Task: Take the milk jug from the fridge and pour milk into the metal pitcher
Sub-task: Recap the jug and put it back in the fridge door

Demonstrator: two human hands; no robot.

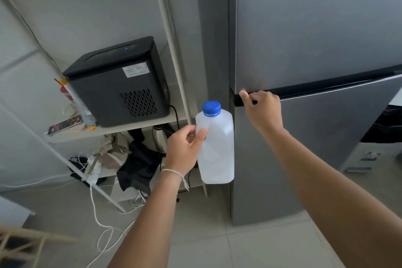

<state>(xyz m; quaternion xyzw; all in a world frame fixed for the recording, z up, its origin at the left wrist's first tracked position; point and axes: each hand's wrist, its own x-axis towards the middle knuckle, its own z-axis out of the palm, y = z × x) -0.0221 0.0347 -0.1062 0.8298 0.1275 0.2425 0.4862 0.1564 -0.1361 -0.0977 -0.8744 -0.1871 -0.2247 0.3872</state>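
Floor tiles lie open below the tall grey steel fridge (315,35). Left hand (185,150) grips the translucent white plastic milk jug with blue cap (217,148) upright, just left of the fridge's corner edge. Right hand (263,111), arm outstretched, fingers curled into the fridge's dark door seam.

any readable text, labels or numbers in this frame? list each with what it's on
None can be read with confidence.
White sticker on the black appliance: printed lines, too small to read.
Flat item on the shelf under the appliance: large letters, too blurred to read.
Milk jug in the left hand: no label visible; blue cap plain.
Fridge: no markings visible.
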